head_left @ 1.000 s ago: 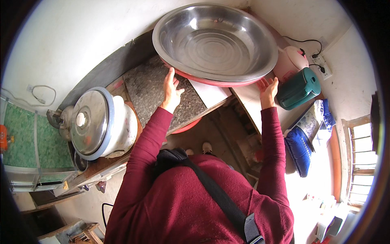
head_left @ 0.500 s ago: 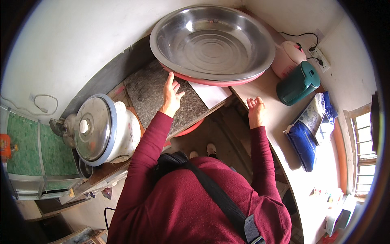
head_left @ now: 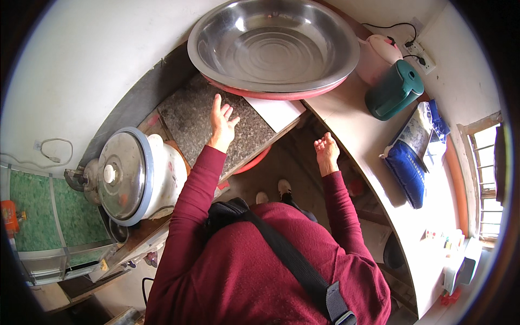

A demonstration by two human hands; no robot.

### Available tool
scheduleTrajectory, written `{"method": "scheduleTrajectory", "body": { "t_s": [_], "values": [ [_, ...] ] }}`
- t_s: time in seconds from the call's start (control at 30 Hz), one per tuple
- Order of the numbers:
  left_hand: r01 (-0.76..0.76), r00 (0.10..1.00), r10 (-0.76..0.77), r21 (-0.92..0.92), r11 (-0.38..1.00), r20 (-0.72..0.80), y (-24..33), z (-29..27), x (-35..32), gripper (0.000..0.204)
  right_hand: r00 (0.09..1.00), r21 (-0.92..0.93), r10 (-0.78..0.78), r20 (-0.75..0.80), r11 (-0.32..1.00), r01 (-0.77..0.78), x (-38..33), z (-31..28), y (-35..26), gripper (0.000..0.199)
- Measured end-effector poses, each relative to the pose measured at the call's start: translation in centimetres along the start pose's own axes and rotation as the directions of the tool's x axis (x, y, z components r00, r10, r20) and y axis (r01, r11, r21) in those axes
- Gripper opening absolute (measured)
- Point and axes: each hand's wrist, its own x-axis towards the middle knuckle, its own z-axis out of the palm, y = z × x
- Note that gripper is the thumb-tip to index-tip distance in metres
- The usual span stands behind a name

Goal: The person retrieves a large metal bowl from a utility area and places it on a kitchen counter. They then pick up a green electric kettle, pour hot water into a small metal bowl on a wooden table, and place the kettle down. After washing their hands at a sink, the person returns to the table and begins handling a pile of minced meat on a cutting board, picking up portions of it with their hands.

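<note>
A wide stainless steel basin [head_left: 273,81] rests on top of a red basin [head_left: 281,95], just beyond my hands. My left hand [head_left: 222,128] hovers over the dark speckled countertop [head_left: 184,116], fingers spread, holding nothing and apart from the basins. Near the edge of the pale counter [head_left: 346,124], my right hand [head_left: 326,151] is raised with its palm turned up; the fingers are slightly curled and nothing lies in them. A white board [head_left: 273,111] sticks out from under the basins, between my two hands.
On the left stands a large white pot [head_left: 168,168] with a glass lid [head_left: 122,173]. A green kettle [head_left: 387,89], a pink kettle [head_left: 374,59] and a blue package [head_left: 409,162] occupy the right counter. Below, a gap between the counters shows the floor and part of another red basin [head_left: 253,161].
My right hand has drawn slightly left and lower, off the pale counter. My left hand has shifted a little left. The view has moved, so the steel basin sits higher in the picture.
</note>
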Motion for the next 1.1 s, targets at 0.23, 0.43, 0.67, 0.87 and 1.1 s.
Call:
{"method": "scheduleTrajectory", "body": {
  "t_s": [0.23,0.43,0.67,0.87,1.1],
  "values": [
    [0.033,0.998,-0.034,-0.006,0.999,-0.055,0.3,-2.2,-0.2,0.091,0.996,-0.015,0.063,-0.069,0.998,-0.064,-2.3,-1.5,3.0,0.013],
    [0.096,0.994,-0.098,-0.037,0.995,-0.047,-0.7,-2.8,-0.2,0.088,0.991,-0.034,0.075,-0.109,0.996,-0.079,-3.9,-3.1,5.1,0.012],
    [0.22,0.975,-0.221,-0.012,0.975,-0.028,-2.8,-4.2,-0.6,0.07,0.97,-0.081,0.102,-0.22,0.989,-0.123,-6.9,-3.0,8.0,0.006],
    [0.301,0.952,-0.303,0.05,0.952,0.051,-3.3,-3.6,-1.8,0.061,0.959,-0.154,0.149,-0.241,0.97,-0.189,-7.6,-4.7,9.8,0.017],
    [0.27,0.92,-0.305,0.168,0.948,0.247,-3.4,-2.7,-2.8,0.032,0.973,-0.182,0.204,-0.106,0.958,-0.221,-7.8,-2.8,8.6,0.016]
  ]
}}
